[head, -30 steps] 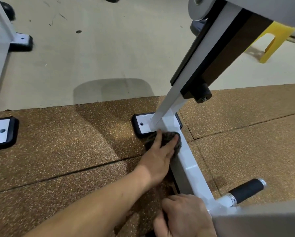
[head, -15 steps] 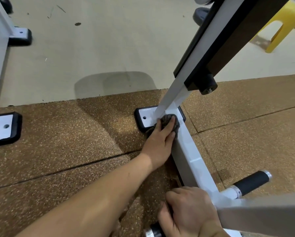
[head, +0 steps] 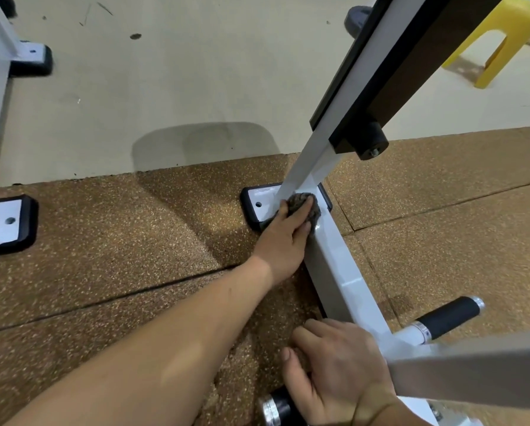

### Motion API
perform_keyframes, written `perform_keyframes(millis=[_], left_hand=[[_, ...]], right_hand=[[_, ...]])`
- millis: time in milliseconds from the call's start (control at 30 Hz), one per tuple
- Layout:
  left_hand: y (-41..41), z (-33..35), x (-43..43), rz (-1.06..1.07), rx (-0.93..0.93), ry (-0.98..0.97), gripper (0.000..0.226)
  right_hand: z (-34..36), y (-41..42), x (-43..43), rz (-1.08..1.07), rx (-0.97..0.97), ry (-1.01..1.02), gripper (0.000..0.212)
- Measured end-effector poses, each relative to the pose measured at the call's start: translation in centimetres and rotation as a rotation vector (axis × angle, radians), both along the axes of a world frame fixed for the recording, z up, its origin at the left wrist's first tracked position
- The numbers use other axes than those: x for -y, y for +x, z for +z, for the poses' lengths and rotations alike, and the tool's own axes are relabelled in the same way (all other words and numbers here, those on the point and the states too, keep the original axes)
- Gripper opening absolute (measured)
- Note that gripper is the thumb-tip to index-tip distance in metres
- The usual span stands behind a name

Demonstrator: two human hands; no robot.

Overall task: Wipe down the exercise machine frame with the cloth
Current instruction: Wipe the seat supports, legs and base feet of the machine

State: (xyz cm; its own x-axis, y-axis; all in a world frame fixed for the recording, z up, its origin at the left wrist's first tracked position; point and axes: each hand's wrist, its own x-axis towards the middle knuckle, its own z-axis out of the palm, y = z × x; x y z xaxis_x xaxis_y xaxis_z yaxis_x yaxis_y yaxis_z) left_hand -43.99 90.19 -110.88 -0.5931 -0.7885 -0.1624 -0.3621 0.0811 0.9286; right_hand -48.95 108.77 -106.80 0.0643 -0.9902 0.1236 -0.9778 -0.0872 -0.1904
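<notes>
Your left arm reaches far across the brown mat (head: 104,241), nearly straight, wrist level and palm down. Your left hand (head: 283,244) has a close grip on the grey cloth (head: 300,202): the fingers curl over the bunched wad and press it down. The cloth sits on the white frame (head: 340,272), at the joint where the slanted upright meets the floor beam, touching the foot plate (head: 259,199). Your right hand (head: 334,373) is near you, palm down and wrist bent, just left of the beam. It lies over a black handle (head: 277,407) that sticks out from under it. Its fingers are bent with the tips hidden, so I cannot tell whether that grip closes round the handle. A yellow stool (head: 503,32) stands far right on the pale floor.
</notes>
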Motion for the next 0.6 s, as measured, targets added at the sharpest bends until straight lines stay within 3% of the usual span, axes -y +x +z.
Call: perform_keyframes(millis=[233,467,600], left_hand=[[0.7,-1.2,-6.7,-0.028,-0.039,-0.06,0.05],[0.5,-0.4,-0.2,-0.054,0.047,-0.011,0.051],[0.8,-0.3,-3.6,-0.014,-0.027,0.05,0.052]], right_hand=[[-0.5,-0.1,0.4,-0.011,-0.039,-0.06,0.033],[-0.4,-0.4,-0.1,0.025,-0.025,-0.066,0.04],[0.2,-0.3,-0.3,0.004,-0.031,-0.013,0.045]])
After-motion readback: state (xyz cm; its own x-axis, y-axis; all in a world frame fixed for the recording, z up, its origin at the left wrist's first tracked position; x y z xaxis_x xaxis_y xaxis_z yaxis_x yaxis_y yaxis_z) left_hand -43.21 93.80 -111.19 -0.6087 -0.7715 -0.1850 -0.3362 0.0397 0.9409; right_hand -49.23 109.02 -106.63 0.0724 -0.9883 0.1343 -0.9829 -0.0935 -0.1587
